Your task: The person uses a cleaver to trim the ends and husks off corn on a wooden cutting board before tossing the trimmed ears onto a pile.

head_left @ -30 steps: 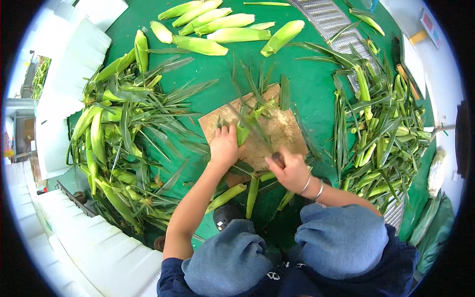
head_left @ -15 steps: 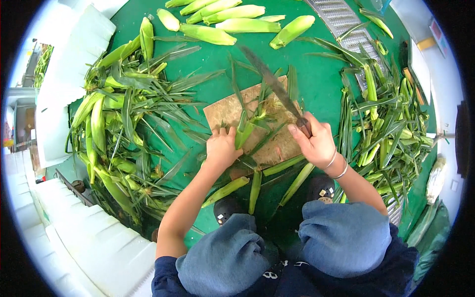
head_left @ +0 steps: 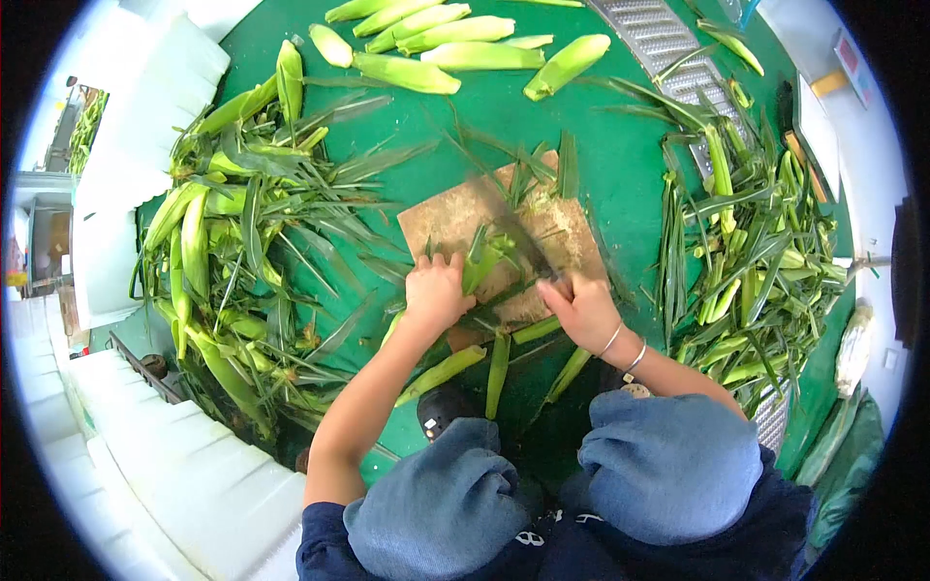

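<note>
My left hand (head_left: 437, 290) is closed around an ear of corn (head_left: 484, 259) in its green husk, pressing it on a worn wooden board (head_left: 441, 215). The ear's leafy end points away from me; most of the rest is under my fingers. My right hand (head_left: 586, 312) grips the handle of a large knife (head_left: 518, 232). Its dark blade is smeared by motion and slants over the board, close to the ear's far end. I cannot tell whether it touches the ear. Cut leaf pieces (head_left: 528, 172) lie at the board's far side, and stem ends (head_left: 498, 373) lie before my feet.
Heaped unhusked corn (head_left: 194, 242) stands on the left, loose husk leaves (head_left: 775, 261) on the right. Several trimmed ears (head_left: 470, 55) lie on the green floor (head_left: 387, 126) at the far side. A perforated metal strip (head_left: 668, 48) runs at far right; white foam boxes (head_left: 184, 436) line the left.
The knife has come down and toward the left with my right hand, its blade now nearer the ear. Leaves at the ear's far end look shorter. My left hand stays in place.
</note>
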### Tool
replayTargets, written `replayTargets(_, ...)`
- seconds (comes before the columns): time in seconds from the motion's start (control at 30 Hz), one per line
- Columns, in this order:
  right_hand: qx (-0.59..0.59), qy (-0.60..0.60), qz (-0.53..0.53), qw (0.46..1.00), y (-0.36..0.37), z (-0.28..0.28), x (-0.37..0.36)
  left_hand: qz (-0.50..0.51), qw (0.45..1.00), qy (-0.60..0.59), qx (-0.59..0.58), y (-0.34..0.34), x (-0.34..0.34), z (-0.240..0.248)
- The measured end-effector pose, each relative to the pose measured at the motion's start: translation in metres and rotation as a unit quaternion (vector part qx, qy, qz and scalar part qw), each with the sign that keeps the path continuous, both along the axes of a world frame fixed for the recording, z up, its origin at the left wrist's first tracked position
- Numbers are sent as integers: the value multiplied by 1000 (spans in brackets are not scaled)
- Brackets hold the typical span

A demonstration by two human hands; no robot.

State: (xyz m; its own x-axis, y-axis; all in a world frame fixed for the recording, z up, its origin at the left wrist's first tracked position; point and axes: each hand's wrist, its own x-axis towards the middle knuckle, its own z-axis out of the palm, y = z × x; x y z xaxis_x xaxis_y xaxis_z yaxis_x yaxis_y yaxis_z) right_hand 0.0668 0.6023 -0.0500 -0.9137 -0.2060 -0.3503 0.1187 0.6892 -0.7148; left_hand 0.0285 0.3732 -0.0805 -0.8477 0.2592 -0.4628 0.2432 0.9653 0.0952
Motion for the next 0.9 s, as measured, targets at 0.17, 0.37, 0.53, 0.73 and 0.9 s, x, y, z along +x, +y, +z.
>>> replayTargets(0.17,-186,129,-97,969,-24,31,-11,9,1000,21,10,3,1,-3)
replayTargets(0.37,-4,-92,-130,987,19,-51,50,63,992,-30,102,5,1,12)
replayTargets(0.53,57,38,-242,968,81,-41,45,195,922,-29,334,22,-3,37)
replayTargets(0.73,-263,193,-268,906,36,41,-11,183,943,-195,200,14,-10,-23)
replayTargets(0.9,-59,133,-102,984,12,-20,21,187,949,-181,179,25,-9,-29)
